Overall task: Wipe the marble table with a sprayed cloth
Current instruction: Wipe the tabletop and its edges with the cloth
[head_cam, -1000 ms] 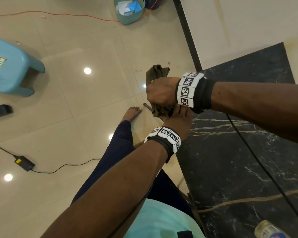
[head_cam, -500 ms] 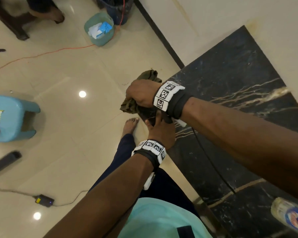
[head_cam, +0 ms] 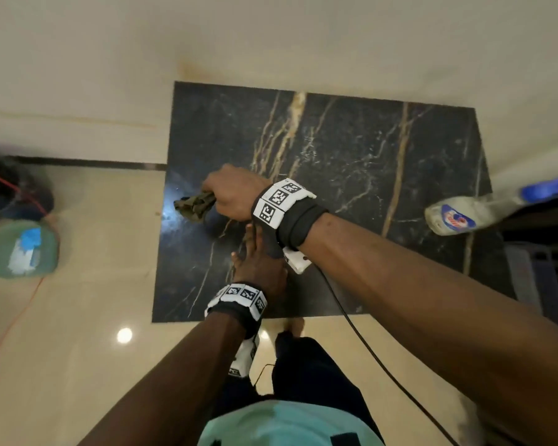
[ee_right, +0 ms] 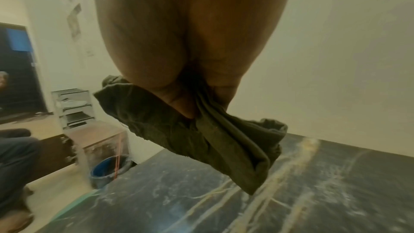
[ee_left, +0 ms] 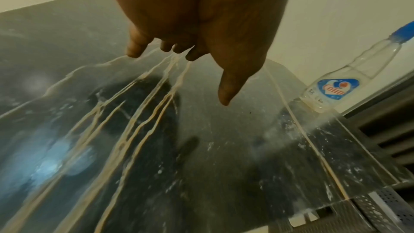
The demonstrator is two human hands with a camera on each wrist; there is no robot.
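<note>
A person stands at the near edge of a black marble table [head_cam: 384,162] veined in gold and white, with the wiping seemingly yet to begin. The right hand [head_cam: 236,191], reaching across the body toward the left half of the slab, has its fingers curled tight around a bunched olive-green cloth [head_cam: 195,203]; the right wrist view shows the cloth [ee_right: 201,141] hanging from the fist clear of the stone, its loose ends drooping toward the surface without touching it. Whether the cloth is already damp cannot be told. A clear spray bottle [head_cam: 455,217] with a blue cap and a red-and-blue label stands at the right edge of the table, well apart from both hands. The left hand [head_cam: 258,268] is held low over the near middle of the slab, just under the right wrist, palm down; in the left wrist view its fingers [ee_left: 139,49] hang loosely extended above the marble, the thumb pointing down, holding nothing. The stone shows pale specks and smears across the right side and a glare of reflected light at the left. Judged from this, the surface has not been cleaned: the cloth must still be lowered flat and swept across the table. A green tub [head_cam: 25,249] sits on the tiled floor to the left.
</note>
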